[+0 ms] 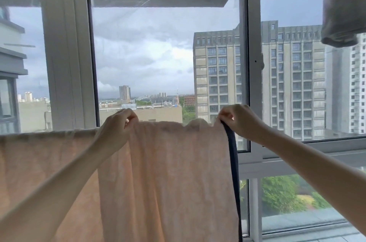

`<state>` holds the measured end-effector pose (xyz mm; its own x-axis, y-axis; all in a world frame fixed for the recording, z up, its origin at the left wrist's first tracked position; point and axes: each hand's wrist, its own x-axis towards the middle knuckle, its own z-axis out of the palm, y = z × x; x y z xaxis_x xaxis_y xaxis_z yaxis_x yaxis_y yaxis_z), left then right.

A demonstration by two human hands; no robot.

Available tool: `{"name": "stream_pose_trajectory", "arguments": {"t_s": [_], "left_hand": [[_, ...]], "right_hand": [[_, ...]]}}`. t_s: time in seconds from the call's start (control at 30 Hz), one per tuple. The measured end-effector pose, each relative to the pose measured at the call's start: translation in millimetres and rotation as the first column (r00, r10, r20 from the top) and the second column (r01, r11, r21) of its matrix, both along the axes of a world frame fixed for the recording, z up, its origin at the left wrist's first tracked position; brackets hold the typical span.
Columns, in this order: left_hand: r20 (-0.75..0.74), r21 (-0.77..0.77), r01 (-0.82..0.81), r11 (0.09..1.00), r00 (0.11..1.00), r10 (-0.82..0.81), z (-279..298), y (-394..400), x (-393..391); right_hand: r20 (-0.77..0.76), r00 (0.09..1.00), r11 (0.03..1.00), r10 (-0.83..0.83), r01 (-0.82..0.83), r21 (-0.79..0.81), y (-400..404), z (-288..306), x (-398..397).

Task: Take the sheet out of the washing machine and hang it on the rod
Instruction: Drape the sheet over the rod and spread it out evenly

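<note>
Pinching sheet top edge: left hand, right hand | window behind

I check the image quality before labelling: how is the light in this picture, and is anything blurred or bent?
Head view: daylight from the window backlights the sheet, which glows pale pink; the left hand and right hand look sharp; the grey cloth at top right is soft; the wide lens bends the frame edges.
</note>
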<state>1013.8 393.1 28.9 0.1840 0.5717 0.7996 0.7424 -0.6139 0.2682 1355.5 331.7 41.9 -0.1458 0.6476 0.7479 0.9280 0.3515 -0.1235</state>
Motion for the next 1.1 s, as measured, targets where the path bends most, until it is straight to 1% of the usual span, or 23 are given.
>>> {"name": "stream_pose_trajectory", "arguments": {"t_s": [0.07,0.13,0.23,0.3,0.4,0.5,0.57,0.67,0.8,0.87,0.93,1.0,1.1], "left_hand": [[-0.056,-0.045,-0.010,0.999,0.998,0.008,-2,-2,-10],[-0.106,-0.066,-0.054,0.996,0.993,0.047,-6,-6,-22],[-0.088,-0.109,-0.053,0.993,0.995,0.043,-7,-10,-44],[-0.096,-0.123,-0.070,0.990,0.994,0.058,-7,-12,-56],[-0.091,-0.111,-0.090,0.990,0.993,0.080,-7,-13,-78],[-0.034,-0.109,-0.061,0.992,0.998,0.058,-6,-10,-98],[-0.032,-0.088,-0.080,0.993,0.996,0.077,-4,-8,-107],[-0.054,-0.077,-0.145,0.986,0.988,0.141,-5,3,-127],[-0.008,-0.023,-0.211,0.977,0.977,0.211,-7,9,-145],[0.043,0.008,-0.220,0.975,0.975,0.220,-10,8,-153],[0.045,-0.009,-0.228,0.974,0.973,0.229,-11,7,-160],[0.007,-0.043,-0.178,0.983,0.984,0.178,-11,5,-164],[-0.056,-0.031,-0.035,0.999,0.998,0.034,-10,-6,-157]], "right_hand": [[0.064,0.998,0.997,-0.015,0.020,-0.068,2,-3,-11],[0.080,0.997,0.999,-0.012,0.016,-0.047,0,-4,-21],[0.122,0.987,0.990,0.108,-0.095,-0.108,-1,-4,-45],[0.118,0.978,0.978,0.172,-0.156,-0.140,0,-3,-61],[0.111,0.972,0.972,0.206,-0.191,-0.135,8,-3,-88],[0.100,0.961,0.960,0.257,-0.242,-0.141,15,-4,-120],[0.083,0.959,0.959,0.270,-0.260,-0.113,18,-4,-138],[-0.009,0.977,0.977,0.212,-0.212,-0.013,23,-6,-148],[-0.080,0.997,0.994,0.013,-0.004,0.112,27,-7,-144],[-0.117,0.989,0.989,-0.085,0.098,0.111,27,-6,-137],[-0.087,0.985,0.987,-0.150,0.154,0.039,23,-7,-135],[-0.080,0.988,0.992,-0.129,0.128,-0.017,16,-6,-139],[-0.061,0.998,1.000,-0.017,0.016,-0.009,7,0,-158]]}}
